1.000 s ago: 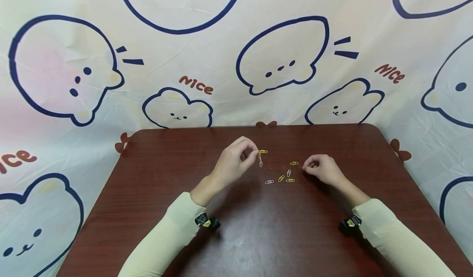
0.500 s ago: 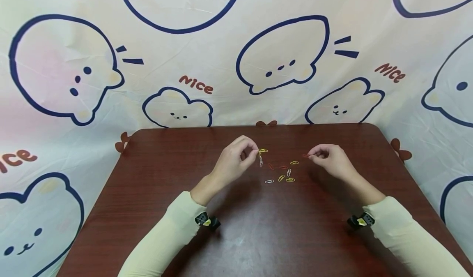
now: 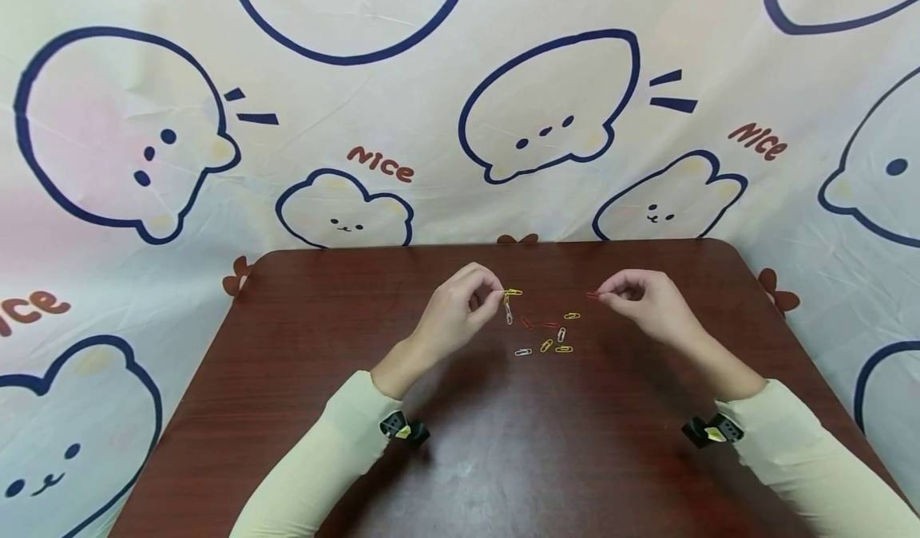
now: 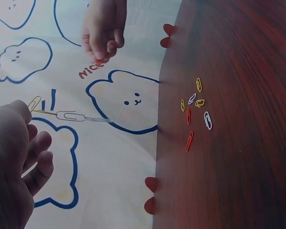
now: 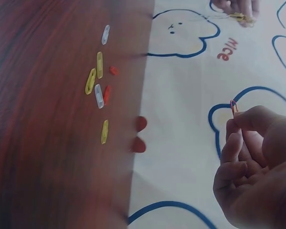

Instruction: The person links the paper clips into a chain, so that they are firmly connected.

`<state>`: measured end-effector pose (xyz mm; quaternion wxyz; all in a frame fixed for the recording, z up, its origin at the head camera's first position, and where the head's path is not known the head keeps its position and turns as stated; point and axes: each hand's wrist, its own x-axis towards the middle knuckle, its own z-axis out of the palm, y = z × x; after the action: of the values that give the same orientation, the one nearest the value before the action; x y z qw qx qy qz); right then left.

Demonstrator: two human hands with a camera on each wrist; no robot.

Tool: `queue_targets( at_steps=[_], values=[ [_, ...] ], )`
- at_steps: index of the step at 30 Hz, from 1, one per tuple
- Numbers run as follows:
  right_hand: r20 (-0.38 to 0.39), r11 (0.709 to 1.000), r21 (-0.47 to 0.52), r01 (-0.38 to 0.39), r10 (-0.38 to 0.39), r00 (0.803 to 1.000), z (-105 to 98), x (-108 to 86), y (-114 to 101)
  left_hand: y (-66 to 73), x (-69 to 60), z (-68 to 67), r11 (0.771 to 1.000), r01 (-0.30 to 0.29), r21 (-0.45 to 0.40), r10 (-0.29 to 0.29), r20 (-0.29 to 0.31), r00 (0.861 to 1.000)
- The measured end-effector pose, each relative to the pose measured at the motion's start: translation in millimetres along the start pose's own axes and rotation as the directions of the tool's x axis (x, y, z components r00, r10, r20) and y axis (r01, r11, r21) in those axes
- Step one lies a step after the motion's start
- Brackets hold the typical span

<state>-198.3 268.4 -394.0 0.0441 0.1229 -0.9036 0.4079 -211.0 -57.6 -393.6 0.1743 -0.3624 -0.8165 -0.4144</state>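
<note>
While seven loose clips [image 3: 561, 335] are scattered on the desk [image 3: 489, 442] between the left hand [image 3: 453, 308] and the right hand [image 3: 657, 305], a dangling clip chain [image 4: 72, 116] is pinched by the former, a red clip [image 3: 592, 294] by the latter; behind, a printed cloth [image 3: 431, 139] is seen.

Pale glare on table [image 3: 474, 462]; wrist views dimmer

Paper clips [image 5: 99, 65] on table [image 3: 489, 458] (backdrop [image 3: 438, 131] behind)
</note>
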Motion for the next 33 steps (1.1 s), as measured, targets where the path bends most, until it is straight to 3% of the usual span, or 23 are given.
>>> queue_targets(
  at_steps=[16,33],
  values=[
    [0.043,0.994,0.086,0.07,-0.073,0.996,0,1.6,-49,3.7,3.2,2.5,1.0,-0.02,-0.001,0.02,-0.006,1.0],
    [0.093,0.978,0.178,0.107,-0.125,0.988,19,12.6,-78,8.6,6.8,7.0,0.999,-0.03,-0.015,0.03,0.001,1.0]
  ],
)
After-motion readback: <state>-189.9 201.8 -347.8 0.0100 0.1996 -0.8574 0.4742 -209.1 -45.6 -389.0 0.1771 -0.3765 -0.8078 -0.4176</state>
